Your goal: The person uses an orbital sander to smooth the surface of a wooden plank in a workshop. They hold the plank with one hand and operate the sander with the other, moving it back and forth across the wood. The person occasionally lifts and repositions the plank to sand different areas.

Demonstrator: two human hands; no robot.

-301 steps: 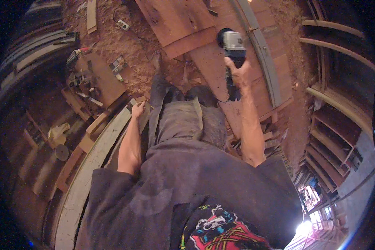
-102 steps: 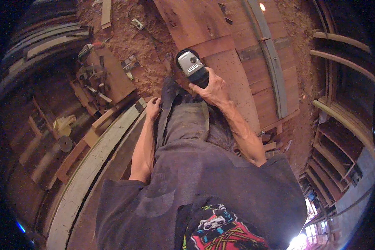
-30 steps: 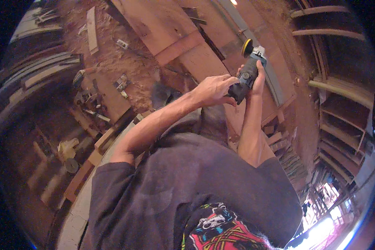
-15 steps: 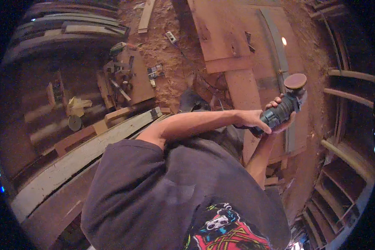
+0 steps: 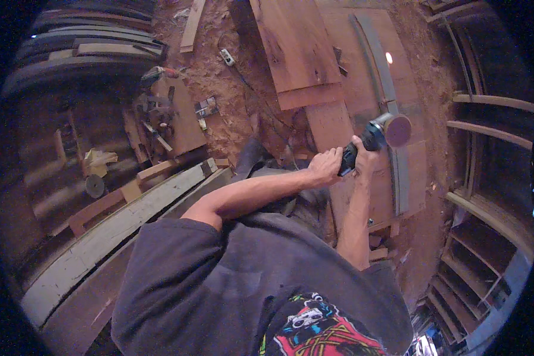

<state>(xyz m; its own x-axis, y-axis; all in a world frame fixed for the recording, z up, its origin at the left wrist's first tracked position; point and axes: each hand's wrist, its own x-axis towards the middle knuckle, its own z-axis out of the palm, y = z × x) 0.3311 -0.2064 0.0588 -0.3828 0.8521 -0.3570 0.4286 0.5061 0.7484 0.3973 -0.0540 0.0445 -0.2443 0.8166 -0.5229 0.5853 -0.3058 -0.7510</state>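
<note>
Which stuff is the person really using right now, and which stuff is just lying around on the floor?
In use:
- angle grinder, gripped by the left hand and the right hand
- curved wooden strip just under its disc

Lying about:
- wide plank
- scattered hand tools
- white plug block
- long pale beam
- sawdust

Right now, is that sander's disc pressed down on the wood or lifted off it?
Lifted, as far as I can tell: both hands, left hand and right hand, hold the disc sander raised above the planks, its round pad turned toward the camera.
</note>
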